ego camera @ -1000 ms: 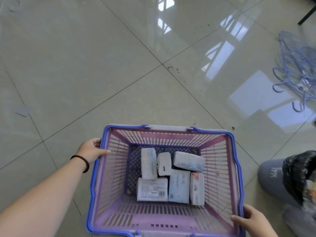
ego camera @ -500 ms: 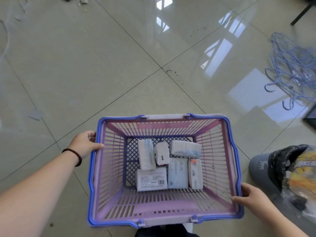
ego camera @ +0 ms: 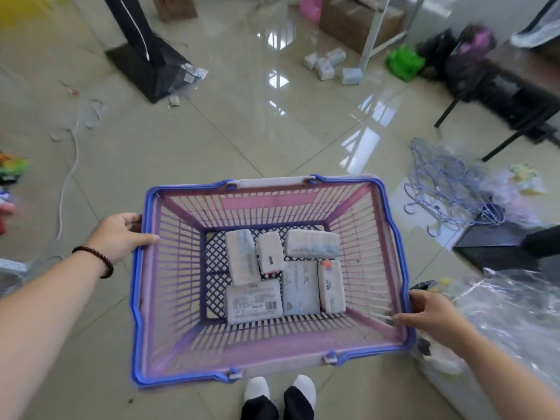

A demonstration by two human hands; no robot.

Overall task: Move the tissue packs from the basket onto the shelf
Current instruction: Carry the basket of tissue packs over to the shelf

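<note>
The basket (ego camera: 269, 277), pink-walled with a blue rim, was held above the tiled floor (ego camera: 188, 153) by both hands. The left hand (ego camera: 121, 236) grasped the basket's left rim, thumb hooked over the blue edge and fingers wrapped on the outside; a dark bead bracelet (ego camera: 97, 259) circled that wrist. The right hand (ego camera: 430, 313) clasped the basket's right rim near its nearer corner, fingers curled over the edge.

Six tissue packs (ego camera: 285, 272) lay flat on the basket's dark lattice bottom, packed close and touching one another. Three sat along the far side of the bottom and three along the near side, the near-left one showing a barcode (ego camera: 270, 305).

Below the basket's near edge, two white-socked feet (ego camera: 278, 389) showed. Beyond the basket's far edge, well apart, a few more packs (ego camera: 325, 63) lay on the floor beside a white metal frame leg (ego camera: 371, 34). Off the basket's right side lay a tangle of pale blue wire hangers (ego camera: 448, 189), and nearer to the right hand, a crinkled clear plastic bag (ego camera: 515, 313). Past the basket's far-left corner stood a black stand base (ego camera: 145, 65). A white cord (ego camera: 69, 174) trailed over the floor to the basket's left.
</note>
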